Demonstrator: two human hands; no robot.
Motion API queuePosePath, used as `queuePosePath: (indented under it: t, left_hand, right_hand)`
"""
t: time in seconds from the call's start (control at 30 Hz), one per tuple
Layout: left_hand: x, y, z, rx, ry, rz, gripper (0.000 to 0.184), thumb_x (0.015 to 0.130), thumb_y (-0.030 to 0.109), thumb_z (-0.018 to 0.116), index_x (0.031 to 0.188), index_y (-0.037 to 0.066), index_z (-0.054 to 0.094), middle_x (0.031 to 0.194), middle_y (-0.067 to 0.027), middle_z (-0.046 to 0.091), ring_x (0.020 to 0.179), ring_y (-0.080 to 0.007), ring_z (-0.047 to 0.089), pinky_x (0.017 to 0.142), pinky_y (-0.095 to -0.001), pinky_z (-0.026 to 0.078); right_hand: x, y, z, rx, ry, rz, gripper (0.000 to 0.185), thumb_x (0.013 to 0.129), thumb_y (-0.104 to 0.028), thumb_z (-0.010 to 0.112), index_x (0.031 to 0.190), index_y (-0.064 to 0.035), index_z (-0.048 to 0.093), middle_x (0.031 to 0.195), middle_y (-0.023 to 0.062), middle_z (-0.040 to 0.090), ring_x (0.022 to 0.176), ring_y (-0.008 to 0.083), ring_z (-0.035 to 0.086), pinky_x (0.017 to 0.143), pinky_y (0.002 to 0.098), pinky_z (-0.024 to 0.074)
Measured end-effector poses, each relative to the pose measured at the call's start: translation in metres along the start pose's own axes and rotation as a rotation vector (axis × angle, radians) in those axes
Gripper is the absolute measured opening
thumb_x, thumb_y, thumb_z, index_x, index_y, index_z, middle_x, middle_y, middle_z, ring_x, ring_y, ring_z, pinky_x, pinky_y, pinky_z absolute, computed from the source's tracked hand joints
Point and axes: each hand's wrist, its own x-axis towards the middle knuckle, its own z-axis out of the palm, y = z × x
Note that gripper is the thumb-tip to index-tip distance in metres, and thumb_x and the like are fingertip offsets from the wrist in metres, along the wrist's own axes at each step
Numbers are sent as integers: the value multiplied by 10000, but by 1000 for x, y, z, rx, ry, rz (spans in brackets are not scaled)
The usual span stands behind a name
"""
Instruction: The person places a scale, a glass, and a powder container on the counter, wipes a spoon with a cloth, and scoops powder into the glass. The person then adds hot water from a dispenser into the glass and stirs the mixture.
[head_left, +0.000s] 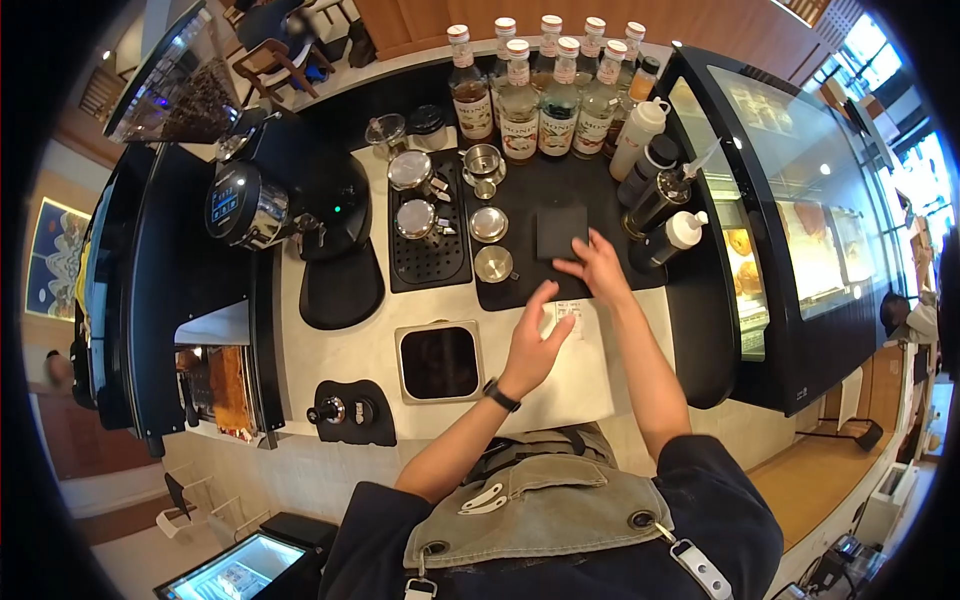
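Observation:
My left hand is above the pale counter, thumb and fingers apart, holding nothing. Beside its fingertips lies a printed paper slip. My right hand reaches over the edge of a black mat, its fingers spread. Its fingertips are at the lower right corner of a flat dark square on that mat; whether they touch it I cannot tell. Left of the square stand a small metal cup, a round metal-topped container and a metal pitcher.
Several syrup bottles and squeeze bottles line the mat's back and right. A glass display case stands right. Leftward are a drip tray, a coffee grinder, a square counter opening and a tamper.

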Motion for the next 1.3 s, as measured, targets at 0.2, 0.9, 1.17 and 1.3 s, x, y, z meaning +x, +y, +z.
queuePosePath:
  t: [0.2,0.9,1.17,1.3]
  left_hand:
    - [-79,20,-53,66,-124,-242,427,1006,222,680,1375,43,561,1355,-105,638,1250,-235,623,1066,-366,488]
    - [-241,9,-109,137,555,-344,412,1019,260,643,1376,66,575,1346,-110,639,1221,-253,614,1030,-389,499]
    - [-233,19,-109,222,468,-357,412,1012,251,653,1367,56,576,1317,-116,656,1180,-248,642,1019,-379,505]
    - [-227,15,-112,212,413,-320,410,1007,224,661,1363,40,575,1324,-112,656,1198,-246,642,1021,-372,505]
  right_hand:
    - [124,-5,-20,-128,66,-24,598,1031,-108,590,1485,118,274,1286,201,544,1083,297,636,949,483,617]
    - [134,25,2,-1675,489,-292,1144,709,-690,799,1568,-56,387,1539,177,493,1404,458,401,1095,666,298]
    - [138,29,23,-1652,620,-386,1150,636,-819,757,1506,-120,482,1410,173,619,1235,467,581,991,646,428]
    - [107,20,47,-1621,651,-375,1084,641,-774,789,1474,-138,513,1332,190,659,1209,464,604,999,631,449]
